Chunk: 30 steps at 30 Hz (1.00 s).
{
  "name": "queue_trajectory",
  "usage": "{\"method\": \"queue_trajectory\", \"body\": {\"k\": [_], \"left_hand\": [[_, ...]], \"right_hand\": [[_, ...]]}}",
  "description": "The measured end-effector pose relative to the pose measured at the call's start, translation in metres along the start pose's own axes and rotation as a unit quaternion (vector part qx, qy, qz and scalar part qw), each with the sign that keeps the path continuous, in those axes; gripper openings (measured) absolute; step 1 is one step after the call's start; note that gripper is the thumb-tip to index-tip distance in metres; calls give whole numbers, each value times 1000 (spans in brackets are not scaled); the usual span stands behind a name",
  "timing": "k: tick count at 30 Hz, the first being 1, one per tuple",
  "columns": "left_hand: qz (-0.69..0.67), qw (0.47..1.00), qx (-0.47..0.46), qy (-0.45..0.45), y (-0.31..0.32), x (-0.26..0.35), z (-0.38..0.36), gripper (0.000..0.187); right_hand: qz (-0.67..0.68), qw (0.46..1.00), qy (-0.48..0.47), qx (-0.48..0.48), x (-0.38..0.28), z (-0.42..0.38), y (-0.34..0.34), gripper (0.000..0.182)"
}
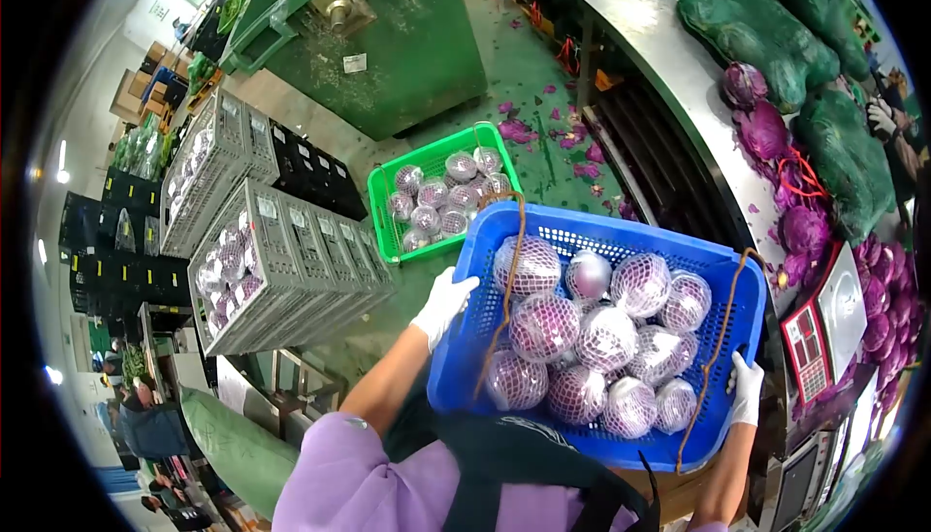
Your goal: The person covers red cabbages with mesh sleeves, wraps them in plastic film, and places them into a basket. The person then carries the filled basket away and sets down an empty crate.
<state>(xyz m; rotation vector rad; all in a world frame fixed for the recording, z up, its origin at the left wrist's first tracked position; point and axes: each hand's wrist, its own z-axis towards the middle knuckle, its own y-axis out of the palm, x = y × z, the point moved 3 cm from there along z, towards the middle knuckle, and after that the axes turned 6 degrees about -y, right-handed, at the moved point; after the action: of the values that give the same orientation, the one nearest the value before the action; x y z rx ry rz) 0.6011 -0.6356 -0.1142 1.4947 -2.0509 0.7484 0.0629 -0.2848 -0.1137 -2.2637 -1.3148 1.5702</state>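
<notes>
A blue plastic basket point(621, 226) is held in front of my body, full of wrapped red cabbages point(606, 338) in white mesh nets. My left hand point(446, 305), in a white glove, grips the basket's left side, its thumb near the rim. On the opposite side, my right hand point(746, 388), gloved as well, is closed on the basket wall; some of its fingers are hidden. Brown cords run across both ends of the basket. Beyond it on the floor sits a green basket point(383, 204) holding more netted cabbages.
Stacked grey crates point(310, 260) stand on the left, the top one filled with netted cabbages. A large green bin point(407, 57) is ahead. Along the right runs a metal table point(669, 57) with green net sacks point(756, 28), loose cabbages and a red scale point(810, 348). Purple leaves litter the floor.
</notes>
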Motion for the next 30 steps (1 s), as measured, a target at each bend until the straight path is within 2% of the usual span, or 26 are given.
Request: {"method": "queue_trajectory", "body": {"k": [5,9,11,14,15,18,22,26,30], "left_hand": [[-21,998,-20,-47,-44,36,15,36],[-66,995,-37,-61,-98,75,49,45],[-94,994,-26,-44,-132,80,68,47],[-130,991,17,-24,-194,103,75,46],[-143,989,29,-29,-216,107,82,47],[-156,982,107,-17,-279,127,96,53],[-147,973,176,-1,-364,148,133,47],[-158,962,223,-26,-424,152,171,46],[-187,950,248,-38,-468,113,244,49]], "right_hand": [[-8,998,0,65,-50,-62,9,27],[-27,991,-44,122,-132,-111,48,27],[-41,990,-75,112,-178,-116,73,27],[-31,988,-124,88,-261,-126,148,21],[-45,991,-107,64,-273,-112,166,19],[-41,990,-131,19,-346,-116,256,21],[-76,982,-142,-98,-402,-88,373,30],[-67,969,-153,-180,-436,-69,491,29],[-68,966,-141,-207,-434,-30,597,26]]}}
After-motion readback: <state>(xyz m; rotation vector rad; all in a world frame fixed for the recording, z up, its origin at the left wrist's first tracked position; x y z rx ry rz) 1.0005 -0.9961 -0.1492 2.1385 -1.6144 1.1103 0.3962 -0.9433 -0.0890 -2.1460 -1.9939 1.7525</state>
